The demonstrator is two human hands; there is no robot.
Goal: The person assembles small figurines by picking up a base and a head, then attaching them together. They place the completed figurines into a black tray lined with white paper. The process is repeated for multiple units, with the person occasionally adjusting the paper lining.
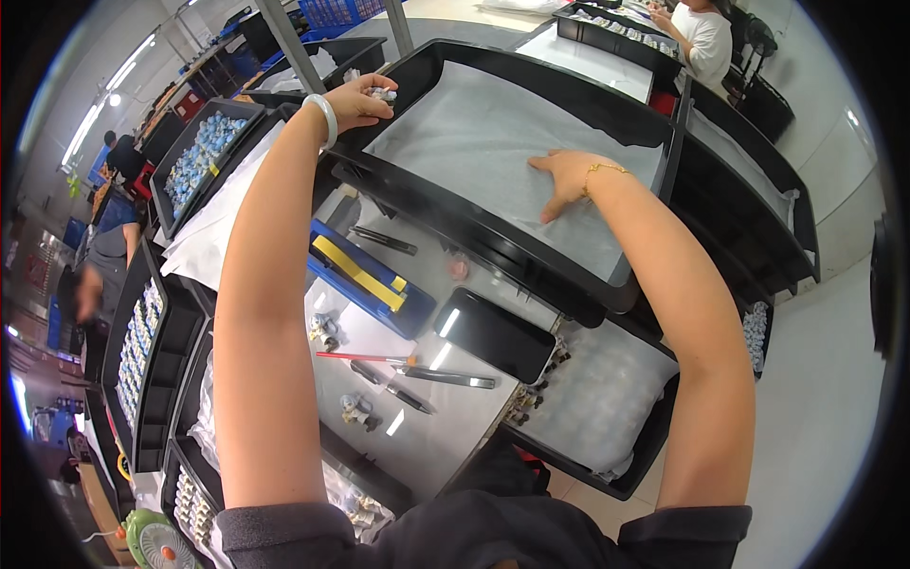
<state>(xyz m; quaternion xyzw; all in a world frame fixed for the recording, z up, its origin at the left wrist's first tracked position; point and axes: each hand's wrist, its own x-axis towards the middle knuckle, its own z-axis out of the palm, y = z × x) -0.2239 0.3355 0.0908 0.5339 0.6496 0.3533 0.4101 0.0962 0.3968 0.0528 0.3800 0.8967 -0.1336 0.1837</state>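
Two bare hands reach toward the top of the frame over a black tray (654,204) lined with a grey sheet (493,133). The left hand (358,100), upper centre-left, pinches a small whitish part (383,93) at the tray's far left corner. The right hand (566,177) lies open and flat on the sheet, holding nothing.

A dark phone (495,334) lies near the bench's middle, a blue box with yellow strips (370,277) just beside it, tweezers (444,377) nearby.
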